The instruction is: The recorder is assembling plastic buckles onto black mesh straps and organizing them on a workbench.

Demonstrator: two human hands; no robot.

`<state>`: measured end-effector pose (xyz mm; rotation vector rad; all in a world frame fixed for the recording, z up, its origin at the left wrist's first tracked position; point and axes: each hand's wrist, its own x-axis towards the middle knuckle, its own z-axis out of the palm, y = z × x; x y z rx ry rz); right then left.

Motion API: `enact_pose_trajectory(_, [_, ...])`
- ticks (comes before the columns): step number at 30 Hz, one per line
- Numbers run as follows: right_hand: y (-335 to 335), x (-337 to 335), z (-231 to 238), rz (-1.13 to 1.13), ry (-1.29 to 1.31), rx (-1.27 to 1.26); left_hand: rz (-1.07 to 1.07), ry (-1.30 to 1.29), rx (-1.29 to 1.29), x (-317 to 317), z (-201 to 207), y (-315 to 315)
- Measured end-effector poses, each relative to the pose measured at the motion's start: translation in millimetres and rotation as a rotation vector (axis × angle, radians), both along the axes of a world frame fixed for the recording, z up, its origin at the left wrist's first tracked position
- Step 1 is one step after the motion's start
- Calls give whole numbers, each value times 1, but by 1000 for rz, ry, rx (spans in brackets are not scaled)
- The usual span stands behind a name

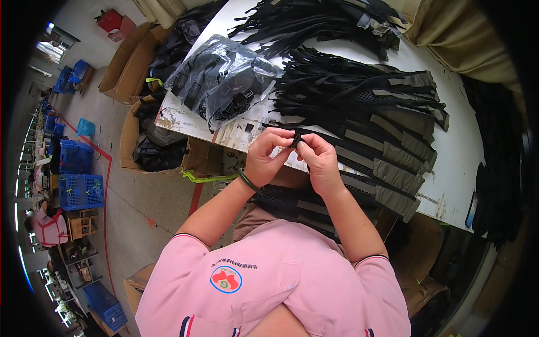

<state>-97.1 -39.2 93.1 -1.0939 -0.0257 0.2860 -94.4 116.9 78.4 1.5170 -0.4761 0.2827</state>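
Observation:
My left hand (pixel 269 150) and my right hand (pixel 320 160) meet at the table's near edge, fingertips pinched together. Between them they grip a small black piece (pixel 296 140), which looks like a buckle on a strap end; the fingers partly hide it. Just beyond and to the right lie several black straps (pixel 331 92) with loose, fringe-like ends and wider grey-banded parts (pixel 396 160). Some of these hang over the edge onto my lap. To the left of the straps rests a clear plastic bag (pixel 224 78) full of black parts that look like buckles.
Another heap of black straps (pixel 320 22) lies at the table's far side. Cardboard boxes (pixel 130 67) holding dark goods stand left of the white table (pixel 457 135). A yellow-green strip (pixel 208 178) hangs near my left forearm. Farther left are blue crates (pixel 81 191) and another person (pixel 49 224).

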Motion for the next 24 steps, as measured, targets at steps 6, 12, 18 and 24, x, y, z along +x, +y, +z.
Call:
enact_pose_trajectory(6, [-14,7,9,144,0,39,-40,37,-37,0,11,5])
enact_pose_trajectory(12, [-10,3,18,143,-30,-46,41,3,27,-2,1,8])
enact_pose_trajectory(18, [-3,-1,17,5,-62,-167,131,-77,140,-5,5,5])
enact_pose_trajectory(24, [-13,6,18,156,14,5,117,-140,177,-2,13,8])
